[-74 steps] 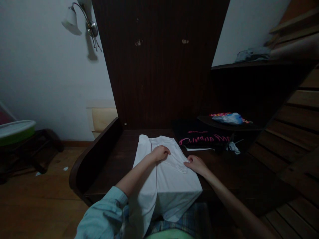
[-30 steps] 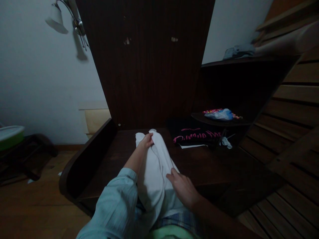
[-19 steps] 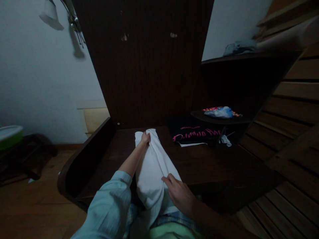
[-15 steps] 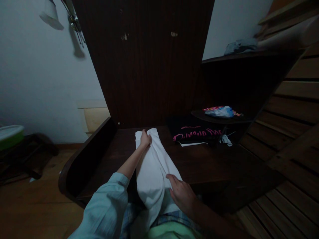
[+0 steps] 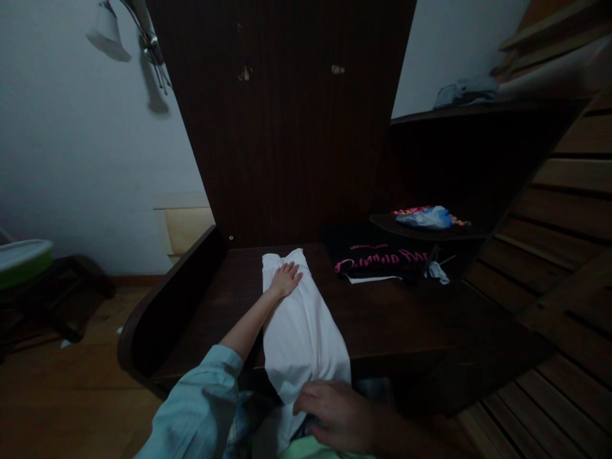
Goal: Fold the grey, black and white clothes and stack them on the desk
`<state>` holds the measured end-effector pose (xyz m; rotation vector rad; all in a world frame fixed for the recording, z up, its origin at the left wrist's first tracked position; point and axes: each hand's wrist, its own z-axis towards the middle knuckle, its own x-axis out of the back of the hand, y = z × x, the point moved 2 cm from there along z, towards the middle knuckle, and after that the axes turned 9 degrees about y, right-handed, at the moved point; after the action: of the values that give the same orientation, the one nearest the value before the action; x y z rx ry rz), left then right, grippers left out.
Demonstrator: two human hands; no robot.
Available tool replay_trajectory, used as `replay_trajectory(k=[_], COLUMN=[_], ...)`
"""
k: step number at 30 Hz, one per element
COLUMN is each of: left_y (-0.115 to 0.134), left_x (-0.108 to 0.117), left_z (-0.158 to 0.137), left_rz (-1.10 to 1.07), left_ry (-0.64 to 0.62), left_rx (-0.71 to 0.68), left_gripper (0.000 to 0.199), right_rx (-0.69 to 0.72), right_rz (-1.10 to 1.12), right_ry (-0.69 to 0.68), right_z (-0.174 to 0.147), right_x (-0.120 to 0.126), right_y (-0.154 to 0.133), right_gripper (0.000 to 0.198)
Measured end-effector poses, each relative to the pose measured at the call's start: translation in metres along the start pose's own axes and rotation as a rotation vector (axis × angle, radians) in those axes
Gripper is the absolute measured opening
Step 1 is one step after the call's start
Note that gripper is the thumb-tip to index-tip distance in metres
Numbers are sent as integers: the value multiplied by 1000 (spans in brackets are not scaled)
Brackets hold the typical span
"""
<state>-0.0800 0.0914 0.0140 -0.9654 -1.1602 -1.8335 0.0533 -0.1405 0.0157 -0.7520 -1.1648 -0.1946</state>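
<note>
A long white garment [image 5: 310,319], folded lengthwise, runs from the dark wooden surface [image 5: 382,319] down over its front edge towards my lap. Whether it is trousers or another garment I cannot tell. My left hand [image 5: 285,279] lies flat on its far end, fingers stretched out over the cloth. Over the near end, past the wood's edge, is my right hand [image 5: 337,411], slightly blurred. Its fingers are half bent and the thumb stands apart, with no cloth visibly pinched. Shallow creases cross the garment near the right hand.
To the right lies a folded black cloth with pink lettering [image 5: 382,258]. A plastic bag [image 5: 428,218] rests on a small shelf above it. A raised wooden side panel [image 5: 162,306] bounds the left. Slatted wood [image 5: 564,223] stands at far right.
My left hand has gone from gripping the far end to lying flat on it. My right hand has moved down towards me, off the fold, and the cloth looks smoother and wider.
</note>
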Motion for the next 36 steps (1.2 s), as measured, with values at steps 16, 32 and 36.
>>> replay_trajectory(k=[16, 32, 36], left_y=[-7, -22, -28], left_x=[75, 67, 68], left_z=[-107, -151, -152], left_rz=[-128, -267, -264], left_ry=[3, 15, 16], left_rx=[-118, -124, -122], left_gripper=[13, 19, 21], right_rx=[-278, -322, -327], right_rz=[-131, -198, -196], right_ry=[223, 219, 217], right_z=[57, 57, 58], right_x=[41, 36, 35], right_y=[116, 118, 118], right_gripper=[51, 50, 51])
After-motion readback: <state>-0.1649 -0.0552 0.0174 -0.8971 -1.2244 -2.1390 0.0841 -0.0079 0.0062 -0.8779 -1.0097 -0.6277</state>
